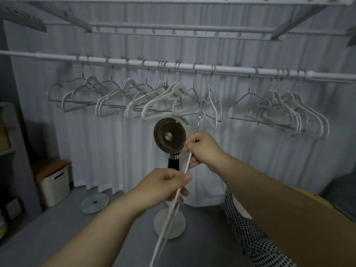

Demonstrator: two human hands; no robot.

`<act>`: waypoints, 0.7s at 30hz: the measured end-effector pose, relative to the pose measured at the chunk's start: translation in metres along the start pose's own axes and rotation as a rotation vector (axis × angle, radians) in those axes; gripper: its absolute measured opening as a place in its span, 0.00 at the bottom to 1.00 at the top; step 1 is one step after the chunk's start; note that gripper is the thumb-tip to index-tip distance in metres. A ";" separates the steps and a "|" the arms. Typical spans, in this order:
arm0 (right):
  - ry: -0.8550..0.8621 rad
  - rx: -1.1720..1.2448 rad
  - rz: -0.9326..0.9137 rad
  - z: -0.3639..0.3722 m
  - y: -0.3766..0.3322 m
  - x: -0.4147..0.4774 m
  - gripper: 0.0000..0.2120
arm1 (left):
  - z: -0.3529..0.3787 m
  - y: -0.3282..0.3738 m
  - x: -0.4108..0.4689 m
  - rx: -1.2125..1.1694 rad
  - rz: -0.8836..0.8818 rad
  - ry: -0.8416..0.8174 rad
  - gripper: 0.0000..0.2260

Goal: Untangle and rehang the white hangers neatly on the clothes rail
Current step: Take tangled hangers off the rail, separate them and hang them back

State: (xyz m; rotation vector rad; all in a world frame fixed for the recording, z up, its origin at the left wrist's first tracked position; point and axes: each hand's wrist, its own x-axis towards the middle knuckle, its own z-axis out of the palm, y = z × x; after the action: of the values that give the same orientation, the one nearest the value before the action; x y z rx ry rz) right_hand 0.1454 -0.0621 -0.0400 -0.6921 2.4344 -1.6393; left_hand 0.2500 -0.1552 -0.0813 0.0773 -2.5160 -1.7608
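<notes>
Down front, nearest me, the person has one white hanger (174,205) turned edge-on, so it reads as a thin white strip running up from the bottom of view. The left hand (167,183) is wrapped round the strip partway up. The right hand (205,151) pinches it higher, about where the plastic turns into the wire hook (198,124). Both are gripping, nothing loose.

My guess on the two-handed hold: the lower hand steadies the body while the upper one steers the hook. The hook's tip looks caught on the bottom of the hangers (163,105) bunched mid-rail. I can't tell whether it's properly snagged or just touching.

Just behind the hands is a fan (169,134) on a stand, and off to the left there's a box (54,186) on the floor.

Further back, the rail (231,69) runs across with the others on it: a messy overlapping bunch left of centre, a couple in the middle, and another tight bunch on the right. Spacing is uneven and several cross over each other, so I'd say the job's far from done. A curtain (115,141) hangs behind it all.
</notes>
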 end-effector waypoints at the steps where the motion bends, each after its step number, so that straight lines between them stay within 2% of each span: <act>1: 0.019 -0.003 -0.004 -0.001 -0.001 0.001 0.12 | 0.002 0.002 0.000 -0.032 -0.021 -0.013 0.08; 5: 0.044 0.033 -0.024 -0.007 -0.003 0.006 0.13 | 0.001 0.010 0.004 -0.087 -0.061 0.037 0.07; 9: 0.073 -0.044 -0.101 -0.025 -0.004 0.009 0.05 | 0.002 0.016 0.018 -0.060 -0.057 0.057 0.08; 11: 0.128 -0.056 -0.132 -0.041 0.003 0.013 0.04 | 0.005 0.018 0.027 -0.024 -0.052 0.060 0.09; 16: 0.399 -0.241 -0.193 -0.091 0.023 0.027 0.10 | 0.022 0.025 0.054 0.141 0.023 0.082 0.12; 21: 0.733 -0.721 -0.268 -0.144 0.030 0.043 0.16 | 0.045 0.041 0.083 0.351 0.118 0.089 0.17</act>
State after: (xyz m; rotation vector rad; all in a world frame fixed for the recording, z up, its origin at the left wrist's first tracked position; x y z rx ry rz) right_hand 0.0480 0.0499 -0.0023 -0.5588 3.6879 -1.1769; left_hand 0.1631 -0.1055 -0.0554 0.0243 -2.6717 -1.2315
